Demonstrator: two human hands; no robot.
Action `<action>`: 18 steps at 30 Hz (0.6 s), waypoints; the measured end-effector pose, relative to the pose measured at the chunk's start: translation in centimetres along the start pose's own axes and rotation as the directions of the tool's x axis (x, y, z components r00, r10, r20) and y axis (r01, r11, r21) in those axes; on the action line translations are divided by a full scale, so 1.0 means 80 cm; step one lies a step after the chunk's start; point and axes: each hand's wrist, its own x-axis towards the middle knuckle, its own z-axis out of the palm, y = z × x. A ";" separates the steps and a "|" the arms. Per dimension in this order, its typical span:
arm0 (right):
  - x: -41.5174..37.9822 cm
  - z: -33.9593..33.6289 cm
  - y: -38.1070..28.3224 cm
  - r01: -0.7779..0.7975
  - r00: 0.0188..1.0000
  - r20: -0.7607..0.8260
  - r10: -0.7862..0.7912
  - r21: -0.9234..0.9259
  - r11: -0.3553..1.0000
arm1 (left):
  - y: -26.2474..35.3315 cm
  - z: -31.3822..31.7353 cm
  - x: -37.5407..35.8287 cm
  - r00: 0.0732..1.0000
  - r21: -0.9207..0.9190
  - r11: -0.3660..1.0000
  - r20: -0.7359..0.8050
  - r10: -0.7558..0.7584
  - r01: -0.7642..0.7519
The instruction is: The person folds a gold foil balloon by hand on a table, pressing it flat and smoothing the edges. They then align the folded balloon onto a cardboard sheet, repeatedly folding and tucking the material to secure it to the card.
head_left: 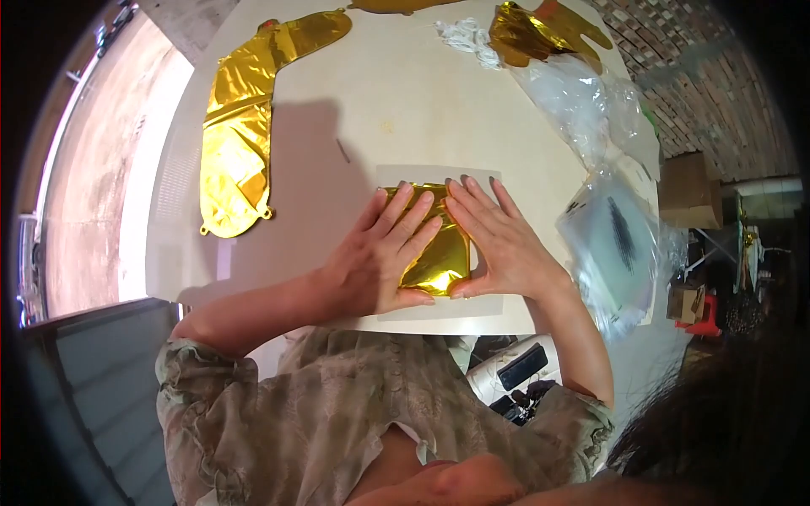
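A folded gold foil balloon (pixel 443 257) lies flat on a clear plastic sheet (pixel 489 304) near the front edge of the table. My left hand (pixel 384 244) rests flat on its left part, fingers stretched out. On its right side lies my right hand (pixel 498 232), fingers spread and pointing away from me. Both thumbs are at the near edge of the foil. Part of the balloon is hidden under the hands.
A long unfolded gold foil balloon (pixel 240 118) lies at the left of the white table (pixel 405 110). At the back right are more gold foil (pixel 548 34), white strings (pixel 472 40) and clear plastic bags (pixel 582 105). A stack of plastic sleeves (pixel 607 244) lies at right.
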 end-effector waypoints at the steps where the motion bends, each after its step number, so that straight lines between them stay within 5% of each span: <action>1: 0.000 -0.001 -0.002 0.007 1.000 0.004 -0.007 0.004 1.000 | 0.000 0.000 0.001 1.000 0.003 1.000 0.000 0.008 -0.008; 13: -0.009 -0.002 -0.006 -0.042 0.999 -0.020 0.040 -0.056 0.998 | -0.006 0.006 0.000 0.998 -0.011 0.999 -0.041 0.044 -0.045; 15: -0.019 -0.008 -0.002 -0.102 0.983 -0.134 0.126 0.174 0.979 | -0.005 0.004 -0.001 0.997 0.013 0.998 -0.052 0.055 -0.054; 18: -0.108 -0.050 0.026 -0.415 0.845 -0.336 0.417 0.081 0.906 | -0.002 0.004 -0.001 1.000 0.073 0.997 -0.010 0.015 -0.014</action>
